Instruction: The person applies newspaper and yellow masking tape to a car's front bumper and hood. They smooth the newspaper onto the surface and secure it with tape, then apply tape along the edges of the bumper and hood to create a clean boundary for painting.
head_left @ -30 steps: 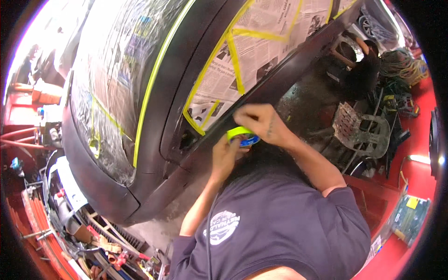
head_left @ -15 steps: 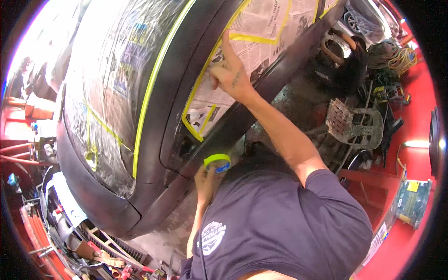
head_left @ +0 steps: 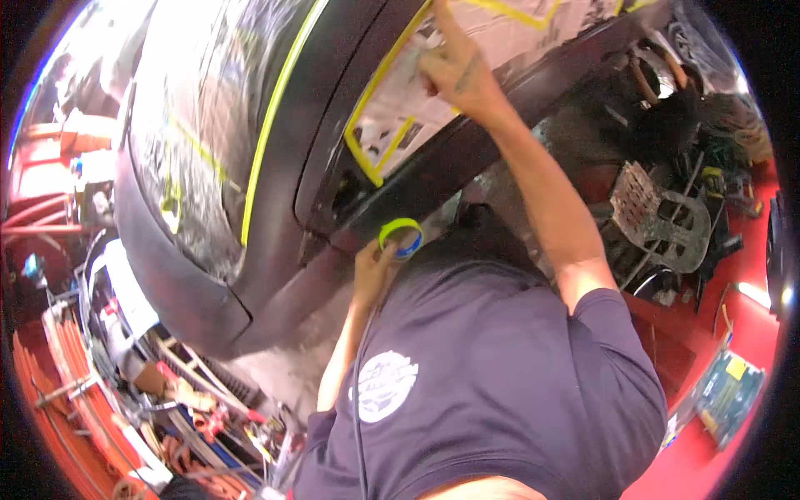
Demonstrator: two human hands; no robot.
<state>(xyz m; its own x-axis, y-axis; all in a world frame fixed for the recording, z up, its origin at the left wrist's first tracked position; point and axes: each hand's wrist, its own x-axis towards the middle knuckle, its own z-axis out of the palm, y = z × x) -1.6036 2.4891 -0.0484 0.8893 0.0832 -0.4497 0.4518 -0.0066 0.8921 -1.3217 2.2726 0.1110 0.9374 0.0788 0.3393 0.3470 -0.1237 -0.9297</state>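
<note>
My left hand [head_left: 371, 268] is closed around a roll of yellow-green masking tape [head_left: 402, 224] with a blue inner core, held low in front of my shirt, close to the dark car body [head_left: 179, 275]. My right hand [head_left: 468, 82] reaches up to the side window, which is covered with newspaper [head_left: 433, 117]. Its index finger points along the yellow tape strip [head_left: 375, 93] on the upper window edge; the other fingers are loosely curled, holding nothing. The fingertip lies near the picture's top edge, so contact is hard to make out.
Clear plastic sheeting [head_left: 208, 100], edged with yellow tape [head_left: 271, 133], covers the car's glass on the left. A dirty plastic chair [head_left: 637, 200] stands at right beside a red wall. Red-orange pipes [head_left: 50, 417] and cluttered tools [head_left: 208, 417] lie at lower left.
The view has shifted, with the car and the clutter displaced. My right hand has slid farther up along the tape strip. My left hand still holds the tape roll.
</note>
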